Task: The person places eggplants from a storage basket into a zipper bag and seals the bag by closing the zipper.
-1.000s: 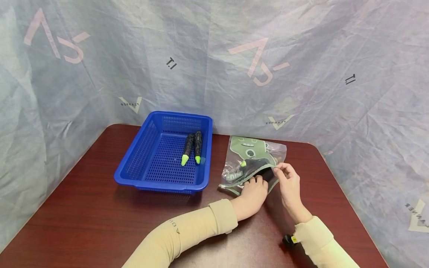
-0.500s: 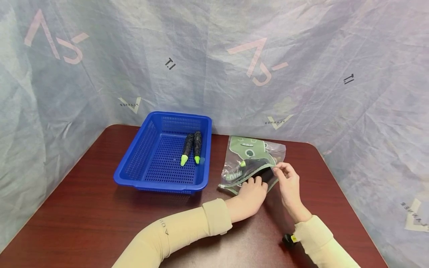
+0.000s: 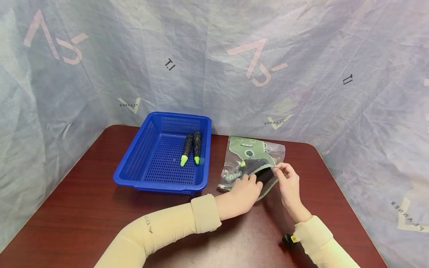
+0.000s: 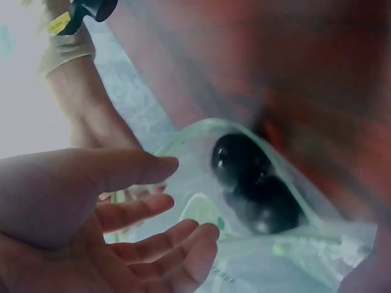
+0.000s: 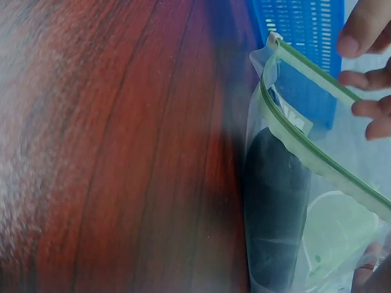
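A clear zip bag [image 3: 249, 149] with green edging and a green cartoon print lies on the table at the right, its mouth gaping toward me. Two dark, glossy eggplants [image 4: 256, 195] show their rounded ends inside it; a pale green stem shows through the plastic in the head view. My right hand [image 3: 289, 184] pinches the bag's rim at the right side of the mouth. At the left of the mouth is my left hand [image 3: 242, 195], fingers spread and loosely bent, with nothing in its grasp. The left wrist view shows its thumb and fingers apart in front of the opening.
A blue perforated basket [image 3: 134, 149] stands left of the bag, with two dark eggplants [image 3: 192, 147] with light green stems inside. A small black object [image 3: 287, 241] with a yellow label is by my right sleeve. Behind the table hangs a grey printed cloth [image 3: 207, 67].
My left hand has drawn back out of the bag's mouth, toward the left and slightly down. My right hand keeps its pinch on the rim. The basket's eggplants have stayed put.
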The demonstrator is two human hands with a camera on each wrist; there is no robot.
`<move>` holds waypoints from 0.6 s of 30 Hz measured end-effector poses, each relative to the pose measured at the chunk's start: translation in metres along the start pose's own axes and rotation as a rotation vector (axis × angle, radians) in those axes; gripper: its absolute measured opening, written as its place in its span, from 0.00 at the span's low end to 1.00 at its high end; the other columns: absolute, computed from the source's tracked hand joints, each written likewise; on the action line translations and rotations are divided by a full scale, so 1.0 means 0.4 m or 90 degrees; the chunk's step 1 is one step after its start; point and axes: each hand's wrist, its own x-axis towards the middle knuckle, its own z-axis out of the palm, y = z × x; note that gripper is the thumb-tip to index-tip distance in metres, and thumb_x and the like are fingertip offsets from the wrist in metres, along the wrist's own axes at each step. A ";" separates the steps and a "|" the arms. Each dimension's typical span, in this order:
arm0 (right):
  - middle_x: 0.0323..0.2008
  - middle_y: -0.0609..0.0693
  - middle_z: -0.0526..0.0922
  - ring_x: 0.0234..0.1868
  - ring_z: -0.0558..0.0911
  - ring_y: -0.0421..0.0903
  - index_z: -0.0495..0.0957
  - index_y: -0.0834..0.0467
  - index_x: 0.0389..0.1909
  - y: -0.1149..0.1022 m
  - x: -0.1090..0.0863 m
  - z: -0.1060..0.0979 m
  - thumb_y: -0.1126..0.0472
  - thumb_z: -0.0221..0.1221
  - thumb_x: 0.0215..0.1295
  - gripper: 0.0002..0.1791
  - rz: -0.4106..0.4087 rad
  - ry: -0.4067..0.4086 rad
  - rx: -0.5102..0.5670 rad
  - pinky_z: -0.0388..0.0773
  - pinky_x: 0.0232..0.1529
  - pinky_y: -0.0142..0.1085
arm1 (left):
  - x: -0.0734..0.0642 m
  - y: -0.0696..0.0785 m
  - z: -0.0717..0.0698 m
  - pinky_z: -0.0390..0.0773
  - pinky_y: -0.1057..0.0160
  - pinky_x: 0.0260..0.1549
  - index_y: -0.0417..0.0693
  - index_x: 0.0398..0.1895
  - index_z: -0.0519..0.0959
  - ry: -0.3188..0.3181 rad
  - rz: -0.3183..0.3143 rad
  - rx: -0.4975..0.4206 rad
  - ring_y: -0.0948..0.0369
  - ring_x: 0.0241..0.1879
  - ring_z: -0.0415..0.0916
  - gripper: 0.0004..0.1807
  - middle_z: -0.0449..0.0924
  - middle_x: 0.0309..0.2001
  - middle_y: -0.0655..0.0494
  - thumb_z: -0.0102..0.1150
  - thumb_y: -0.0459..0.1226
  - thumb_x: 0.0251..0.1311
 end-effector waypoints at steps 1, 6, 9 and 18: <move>0.28 0.46 0.77 0.32 0.77 0.40 0.71 0.74 0.37 0.000 -0.001 0.000 0.74 0.54 0.62 0.06 0.001 0.000 -0.003 0.73 0.38 0.27 | -0.004 -0.004 -0.007 0.77 0.61 0.32 0.53 0.48 0.74 0.001 0.005 0.002 0.57 0.44 0.72 0.15 0.72 0.45 0.53 0.60 0.43 0.58; 0.29 0.47 0.77 0.33 0.76 0.41 0.72 0.73 0.37 0.000 -0.002 -0.002 0.73 0.55 0.61 0.06 0.010 -0.002 -0.009 0.73 0.38 0.28 | -0.023 -0.029 -0.043 0.78 0.62 0.29 0.51 0.47 0.75 0.004 0.030 0.003 0.57 0.41 0.73 0.16 0.73 0.43 0.53 0.62 0.43 0.56; 0.29 0.47 0.77 0.33 0.76 0.42 0.72 0.73 0.37 0.000 -0.003 -0.002 0.73 0.56 0.61 0.06 0.014 -0.002 -0.010 0.73 0.38 0.28 | -0.029 -0.044 -0.063 0.78 0.62 0.28 0.51 0.45 0.75 0.008 0.036 0.006 0.56 0.40 0.72 0.14 0.73 0.43 0.53 0.61 0.42 0.57; 0.28 0.46 0.77 0.32 0.75 0.40 0.72 0.72 0.36 -0.001 -0.006 0.000 0.72 0.56 0.62 0.06 0.014 0.007 -0.025 0.72 0.37 0.28 | -0.030 -0.086 -0.119 0.78 0.57 0.32 0.52 0.50 0.75 0.011 0.060 0.025 0.56 0.44 0.73 0.16 0.73 0.44 0.54 0.58 0.41 0.59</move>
